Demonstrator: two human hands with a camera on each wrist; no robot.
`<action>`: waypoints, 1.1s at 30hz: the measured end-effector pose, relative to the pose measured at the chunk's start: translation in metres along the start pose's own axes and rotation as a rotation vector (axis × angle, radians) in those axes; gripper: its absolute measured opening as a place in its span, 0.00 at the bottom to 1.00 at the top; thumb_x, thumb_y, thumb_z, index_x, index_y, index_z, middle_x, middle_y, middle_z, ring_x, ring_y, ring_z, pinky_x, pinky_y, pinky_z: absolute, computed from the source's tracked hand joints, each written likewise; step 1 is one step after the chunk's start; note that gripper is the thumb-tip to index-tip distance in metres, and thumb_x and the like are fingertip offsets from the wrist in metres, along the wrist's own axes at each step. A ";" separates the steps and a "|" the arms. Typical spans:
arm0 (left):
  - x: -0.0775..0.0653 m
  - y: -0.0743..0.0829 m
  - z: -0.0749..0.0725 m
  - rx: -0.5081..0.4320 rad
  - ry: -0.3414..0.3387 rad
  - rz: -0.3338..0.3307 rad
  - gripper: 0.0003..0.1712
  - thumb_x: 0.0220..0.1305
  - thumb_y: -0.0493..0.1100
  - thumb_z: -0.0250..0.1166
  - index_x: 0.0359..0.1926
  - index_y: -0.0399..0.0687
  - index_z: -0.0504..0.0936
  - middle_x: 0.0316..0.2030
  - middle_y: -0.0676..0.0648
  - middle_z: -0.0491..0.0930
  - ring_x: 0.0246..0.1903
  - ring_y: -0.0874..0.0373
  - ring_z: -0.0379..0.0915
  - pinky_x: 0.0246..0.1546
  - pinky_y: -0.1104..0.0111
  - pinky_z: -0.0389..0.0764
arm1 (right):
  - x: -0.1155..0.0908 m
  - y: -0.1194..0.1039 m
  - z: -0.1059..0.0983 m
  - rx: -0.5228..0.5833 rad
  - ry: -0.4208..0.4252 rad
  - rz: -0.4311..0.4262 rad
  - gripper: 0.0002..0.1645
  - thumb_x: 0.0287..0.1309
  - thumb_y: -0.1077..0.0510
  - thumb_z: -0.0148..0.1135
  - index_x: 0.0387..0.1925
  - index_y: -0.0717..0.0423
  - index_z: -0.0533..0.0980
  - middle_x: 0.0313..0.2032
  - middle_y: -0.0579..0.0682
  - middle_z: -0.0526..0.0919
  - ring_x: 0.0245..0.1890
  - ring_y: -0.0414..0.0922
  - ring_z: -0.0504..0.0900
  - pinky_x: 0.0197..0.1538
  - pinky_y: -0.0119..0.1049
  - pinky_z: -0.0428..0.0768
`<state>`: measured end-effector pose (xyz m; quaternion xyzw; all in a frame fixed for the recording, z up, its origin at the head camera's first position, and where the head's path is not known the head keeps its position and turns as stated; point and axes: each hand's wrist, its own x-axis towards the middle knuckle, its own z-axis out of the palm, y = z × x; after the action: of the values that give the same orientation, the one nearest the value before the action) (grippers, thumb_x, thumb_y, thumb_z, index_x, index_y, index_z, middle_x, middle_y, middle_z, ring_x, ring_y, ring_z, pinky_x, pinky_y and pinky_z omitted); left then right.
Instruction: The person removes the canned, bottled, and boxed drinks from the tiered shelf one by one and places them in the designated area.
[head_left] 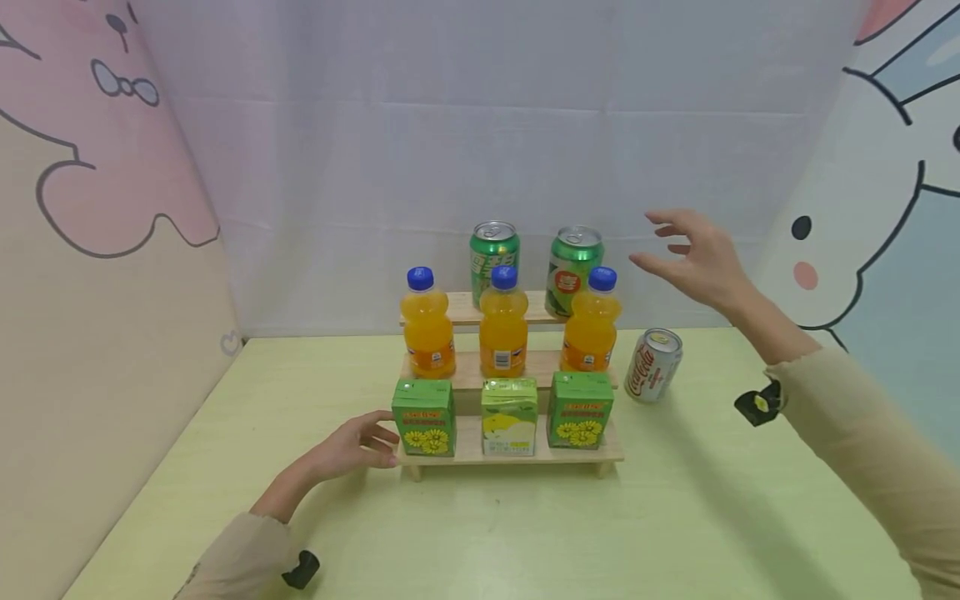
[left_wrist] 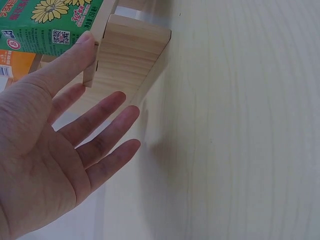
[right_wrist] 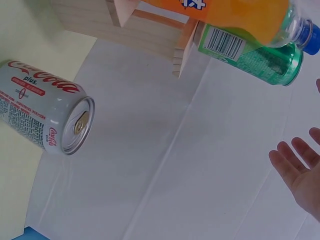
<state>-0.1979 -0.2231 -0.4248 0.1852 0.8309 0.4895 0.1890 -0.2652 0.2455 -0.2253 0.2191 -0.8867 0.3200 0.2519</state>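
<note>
My left hand (head_left: pixel 358 446) is at the left end of a wooden tiered rack (head_left: pixel 468 452). In the left wrist view its thumb touches the rack's edge beside a green drink carton (left_wrist: pixel 50 25), and the other fingers are spread. Raised in the air, my right hand (head_left: pixel 699 260) holds nothing, its fingers apart. It is nearest the right green can (head_left: pixel 576 258) on the top tier, which also bears another green can (head_left: pixel 495 243). Below the right hand, a silver Coca-Cola can (head_left: pixel 654 365) stands on the table, right of the rack.
Three orange drink bottles (head_left: pixel 505 329) with blue caps line the middle tier. The bottom tier bears two green cartons (head_left: pixel 580 412) and a pale pear-picture carton (head_left: pixel 509 417). Behind the table (head_left: pixel 495 533) hangs a white cloth (head_left: pixel 465 150); cartoon-printed panels flank it.
</note>
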 end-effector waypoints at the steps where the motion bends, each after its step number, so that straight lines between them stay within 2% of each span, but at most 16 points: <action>1: 0.000 0.000 0.000 0.000 0.000 0.001 0.41 0.52 0.45 0.69 0.62 0.34 0.59 0.48 0.33 0.74 0.44 0.46 0.75 0.44 0.57 0.77 | 0.001 -0.002 0.000 0.004 -0.001 -0.007 0.32 0.50 0.58 0.66 0.57 0.61 0.68 0.53 0.60 0.72 0.50 0.56 0.72 0.48 0.53 0.73; 15: 0.001 -0.001 0.000 0.002 -0.003 -0.003 0.42 0.51 0.45 0.69 0.62 0.34 0.59 0.48 0.33 0.74 0.44 0.46 0.75 0.45 0.57 0.76 | 0.023 -0.030 0.007 0.034 -0.025 -0.091 0.32 0.49 0.61 0.67 0.56 0.63 0.69 0.53 0.61 0.72 0.50 0.54 0.72 0.49 0.52 0.74; 22: 0.001 -0.003 -0.002 0.018 0.002 0.021 0.41 0.52 0.45 0.69 0.62 0.33 0.59 0.48 0.32 0.74 0.44 0.45 0.75 0.44 0.58 0.77 | 0.033 -0.044 0.020 0.062 -0.061 -0.113 0.32 0.50 0.60 0.66 0.57 0.62 0.68 0.54 0.60 0.71 0.51 0.54 0.71 0.51 0.52 0.73; 33: 0.001 -0.003 0.000 0.004 -0.002 0.014 0.41 0.53 0.44 0.68 0.63 0.34 0.59 0.48 0.33 0.74 0.44 0.46 0.75 0.45 0.56 0.76 | 0.046 -0.066 0.041 0.080 -0.123 -0.148 0.33 0.49 0.58 0.67 0.58 0.61 0.68 0.55 0.57 0.71 0.53 0.51 0.70 0.54 0.47 0.73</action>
<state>-0.1989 -0.2241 -0.4273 0.1918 0.8304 0.4889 0.1858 -0.2773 0.1610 -0.1951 0.3130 -0.8685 0.3214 0.2109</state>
